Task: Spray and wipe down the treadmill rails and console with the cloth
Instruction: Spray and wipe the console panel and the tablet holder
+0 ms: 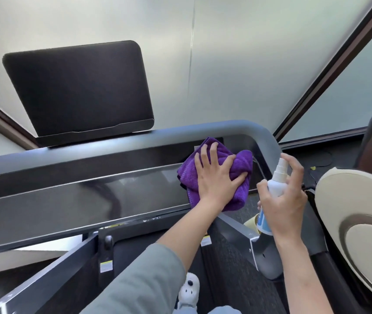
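Two hands | left (216, 177) flat on cloth (214, 175) | right (286, 200) grips upright spray bottle (275, 180), nozzle toward console (85, 196)

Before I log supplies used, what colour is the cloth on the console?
Purple, the cloth under the left hand; head view shows it best.

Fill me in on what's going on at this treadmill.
A person is cleaning the treadmill console. The left hand presses a purple cloth flat against the right end of the glossy console panel, its fingers spread. The right hand holds a white spray bottle just right of the cloth, one finger on top of the nozzle. No spray is visible.
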